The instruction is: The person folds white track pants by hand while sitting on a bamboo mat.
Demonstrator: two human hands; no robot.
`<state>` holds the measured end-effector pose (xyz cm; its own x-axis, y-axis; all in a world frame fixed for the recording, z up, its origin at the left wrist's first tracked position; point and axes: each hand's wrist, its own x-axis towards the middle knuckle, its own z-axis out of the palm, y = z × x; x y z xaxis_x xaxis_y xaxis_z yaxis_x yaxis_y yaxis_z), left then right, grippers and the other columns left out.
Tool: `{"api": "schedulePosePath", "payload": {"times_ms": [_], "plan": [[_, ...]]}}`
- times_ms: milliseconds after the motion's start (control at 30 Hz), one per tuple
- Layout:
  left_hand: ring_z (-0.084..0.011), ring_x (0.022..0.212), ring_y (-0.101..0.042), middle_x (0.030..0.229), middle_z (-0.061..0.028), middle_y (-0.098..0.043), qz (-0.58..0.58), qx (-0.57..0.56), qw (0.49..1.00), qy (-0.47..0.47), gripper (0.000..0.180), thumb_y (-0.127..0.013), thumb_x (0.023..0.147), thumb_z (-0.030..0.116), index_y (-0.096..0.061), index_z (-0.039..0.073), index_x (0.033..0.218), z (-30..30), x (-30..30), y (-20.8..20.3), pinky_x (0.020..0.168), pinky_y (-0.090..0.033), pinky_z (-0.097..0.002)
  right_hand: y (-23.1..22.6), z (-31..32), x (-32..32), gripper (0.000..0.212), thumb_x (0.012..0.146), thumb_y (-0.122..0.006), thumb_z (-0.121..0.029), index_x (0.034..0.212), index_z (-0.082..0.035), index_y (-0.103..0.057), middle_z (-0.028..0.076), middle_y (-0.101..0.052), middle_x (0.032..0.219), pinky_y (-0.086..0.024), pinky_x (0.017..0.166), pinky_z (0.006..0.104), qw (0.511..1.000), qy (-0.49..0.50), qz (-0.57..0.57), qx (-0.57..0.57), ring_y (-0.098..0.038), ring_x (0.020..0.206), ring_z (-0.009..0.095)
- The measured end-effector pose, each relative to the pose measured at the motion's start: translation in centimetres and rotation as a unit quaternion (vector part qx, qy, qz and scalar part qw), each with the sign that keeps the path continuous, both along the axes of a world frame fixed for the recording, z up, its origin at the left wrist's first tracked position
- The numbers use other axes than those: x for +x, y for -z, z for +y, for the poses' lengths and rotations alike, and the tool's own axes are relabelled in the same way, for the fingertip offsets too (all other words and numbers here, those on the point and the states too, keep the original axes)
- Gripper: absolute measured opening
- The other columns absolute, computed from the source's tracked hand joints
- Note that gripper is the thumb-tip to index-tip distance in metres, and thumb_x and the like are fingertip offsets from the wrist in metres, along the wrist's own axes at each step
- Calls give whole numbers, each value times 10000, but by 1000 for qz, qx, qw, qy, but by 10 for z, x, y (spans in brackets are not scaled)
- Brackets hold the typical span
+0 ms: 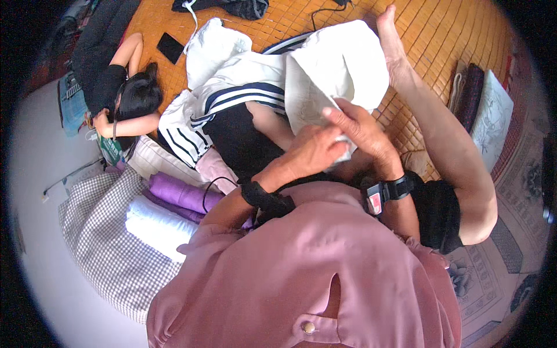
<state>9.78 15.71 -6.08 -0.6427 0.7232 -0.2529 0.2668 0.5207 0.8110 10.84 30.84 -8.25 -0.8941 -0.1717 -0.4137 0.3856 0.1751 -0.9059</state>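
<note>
A white garment with navy stripes [333, 66] lies spread over my lap and the woven mat in front of me. Its near edge is gathered up between my two hands. My left hand [307, 152] is closed at the lower end of this edge, knuckles up. Just to its right, my right hand [365, 132] pinches the same white fabric, thumb on top. The two hands are close together, and the fabric between them is partly hidden by the fingers. Each wrist wears a black strap.
Another person [136, 95] lies at the left beside a dark phone [170, 47]. Purple rolled cloth [180, 192], a pale blue roll [159, 226] and a checked cloth [110, 249] are at my left. Folded textiles [490, 116] stand at the right of the woven mat [452, 29].
</note>
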Motion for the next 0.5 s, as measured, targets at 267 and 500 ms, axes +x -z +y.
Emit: {"api": "schedulePosePath", "payload": {"times_ms": [267, 500], "plan": [[-324, 777, -572, 812, -161, -591, 5, -5, 999, 46, 207, -547, 814, 206, -553, 18, 901, -17, 0, -6, 681, -449, -386, 53, -8, 9, 490, 741, -602, -261, 1054, 102, -499, 233, -595, 893, -449, 737, 323, 999, 12, -4, -34, -583, 830, 257], [-267, 952, -505, 965, -100, -552, 324, -60, 935, -133, 285, -632, 710, 150, -549, 43, 961, -93, -44, -8, 831, -366, -383, 4, -2, 0, 414, 752, -539, -15, 1156, 49, -480, 76, -602, 977, -456, 766, 271, 984, 133, -29, -116, -567, 848, 140]]}}
